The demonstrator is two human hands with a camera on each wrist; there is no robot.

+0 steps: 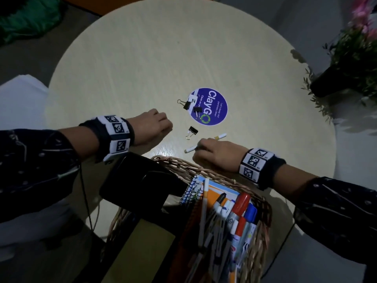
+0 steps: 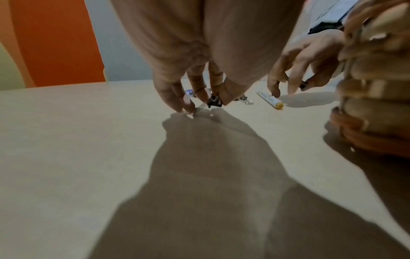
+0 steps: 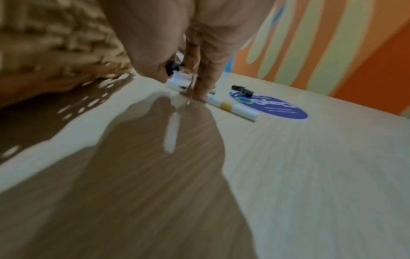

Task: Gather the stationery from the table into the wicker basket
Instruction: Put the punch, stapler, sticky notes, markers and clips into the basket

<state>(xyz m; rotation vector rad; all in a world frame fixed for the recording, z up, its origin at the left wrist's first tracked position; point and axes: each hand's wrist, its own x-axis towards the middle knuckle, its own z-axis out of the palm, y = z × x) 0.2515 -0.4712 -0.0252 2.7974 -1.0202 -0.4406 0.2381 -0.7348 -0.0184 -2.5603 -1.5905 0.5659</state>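
Both hands are down on the round tabletop (image 1: pixel 142 58) right by the wicker basket (image 1: pixel 263 203), which sits at the near edge already stuffed with markers (image 1: pixel 240 209) and a spiral notebook (image 1: pixel 193 190).

Left hand (image 1: pixel 152 124): its grip is curled in, and the left wrist view shows the fingertips (image 2: pixel 188 105) pinching a small black binder clip (image 2: pixel 214 102) just above the surface.

Right hand (image 1: pixel 216 153): grip is closed down over a white marker (image 1: pixel 190 149) lying flat on the tabletop, with both ends poking out from under the fingers (image 3: pixel 204 84).

Three more binder clips are loose: one (image 1: pixel 192 131) between the hands, two (image 1: pixel 186 104) on or at the edge of the blue round sticker (image 1: pixel 214 107) further out. A potted plant (image 1: pixel 350 64) stands off the far right edge.
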